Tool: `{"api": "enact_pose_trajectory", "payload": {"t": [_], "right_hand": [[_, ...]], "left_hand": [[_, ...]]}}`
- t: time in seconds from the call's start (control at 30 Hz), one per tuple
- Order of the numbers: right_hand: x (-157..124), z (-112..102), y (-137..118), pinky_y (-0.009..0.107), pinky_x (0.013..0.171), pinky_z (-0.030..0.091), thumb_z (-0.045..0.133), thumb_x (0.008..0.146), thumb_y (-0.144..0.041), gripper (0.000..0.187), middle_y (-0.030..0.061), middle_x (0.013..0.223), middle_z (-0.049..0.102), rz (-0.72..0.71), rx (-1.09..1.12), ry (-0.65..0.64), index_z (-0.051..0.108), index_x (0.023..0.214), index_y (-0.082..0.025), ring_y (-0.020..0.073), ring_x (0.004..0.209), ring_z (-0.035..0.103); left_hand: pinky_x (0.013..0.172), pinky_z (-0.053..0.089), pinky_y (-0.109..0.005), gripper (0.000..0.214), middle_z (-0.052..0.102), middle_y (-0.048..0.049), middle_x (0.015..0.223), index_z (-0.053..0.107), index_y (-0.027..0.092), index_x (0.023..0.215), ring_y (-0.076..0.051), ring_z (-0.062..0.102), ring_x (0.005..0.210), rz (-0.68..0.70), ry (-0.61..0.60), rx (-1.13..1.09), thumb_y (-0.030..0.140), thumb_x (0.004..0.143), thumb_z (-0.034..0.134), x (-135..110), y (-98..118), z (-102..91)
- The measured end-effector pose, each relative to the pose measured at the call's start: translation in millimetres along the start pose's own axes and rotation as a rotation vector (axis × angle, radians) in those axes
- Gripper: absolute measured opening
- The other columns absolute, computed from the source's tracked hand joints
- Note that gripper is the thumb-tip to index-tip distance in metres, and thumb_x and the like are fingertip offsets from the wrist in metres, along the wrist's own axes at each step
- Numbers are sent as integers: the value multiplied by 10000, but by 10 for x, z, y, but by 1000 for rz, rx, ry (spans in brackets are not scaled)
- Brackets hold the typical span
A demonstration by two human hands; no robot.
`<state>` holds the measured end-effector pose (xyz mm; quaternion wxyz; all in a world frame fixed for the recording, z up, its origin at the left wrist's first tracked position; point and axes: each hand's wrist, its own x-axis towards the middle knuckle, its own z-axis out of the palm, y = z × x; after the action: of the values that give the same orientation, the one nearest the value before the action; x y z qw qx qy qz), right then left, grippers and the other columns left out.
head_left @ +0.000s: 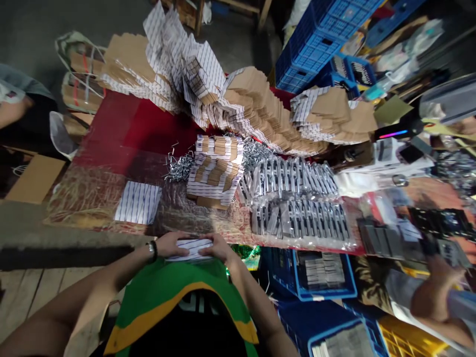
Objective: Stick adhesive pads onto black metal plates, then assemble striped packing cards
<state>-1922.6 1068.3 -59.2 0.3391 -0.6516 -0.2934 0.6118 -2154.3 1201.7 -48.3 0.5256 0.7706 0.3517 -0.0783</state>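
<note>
Lower centre of frame: left hand [171,245] and right hand [222,249] grip a striped card [191,246] between them, just off the near edge of the table [143,124]. A second card [138,203] lies flat, left of centre. Mid-frame, a stack [212,187] with loose metal pieces [180,167] beside it. Bagged parts [301,219] in rows, right of centre. Blue crate [325,299], lower right.

A striped white piece [193,246] lies between left hand [172,246] and right hand [220,248].
</note>
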Motion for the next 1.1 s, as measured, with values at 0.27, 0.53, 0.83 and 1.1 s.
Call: {"api": "enact_pose_trajectory", "payload": {"t": [0.27,0.53,0.83,1.1], "right_hand": [[413,92,-166,405,865,586,748,805,-520,485,89,1084,735,-276,389,370,681,1159,-195,259,990,696],[795,68,-112,416,941,541,648,909,-229,160,121,1202,700,-279,-1070,181,764,1016,-208,273,1107,640],[-231,-2169,54,616,1033,389,409,1017,-255,428,231,1369,554,138,-905,1371,635,1372,-176,376,1282,482],[-167,-2563,90,444,887,482,763,846,-406,591,291,1271,610,252,-898,1029,583,1310,-89,349,1113,628]], "left_hand": [[805,564,-340,427,793,-66,938,762,189,997,-258,722,884,-88,451,-35,529,898,525,531,29,69],[1034,468,-590,217,630,-243,1153,644,15,1002,-357,571,1198,-229,697,377,134,860,531,1769,23,-1220],[1063,417,-697,331,648,-172,1104,662,196,875,-428,540,1269,-5,803,333,520,870,592,1911,-316,-1330],[1094,427,-654,270,622,-128,1326,714,207,929,-366,559,1276,241,936,182,457,948,614,939,-154,-134]]}}
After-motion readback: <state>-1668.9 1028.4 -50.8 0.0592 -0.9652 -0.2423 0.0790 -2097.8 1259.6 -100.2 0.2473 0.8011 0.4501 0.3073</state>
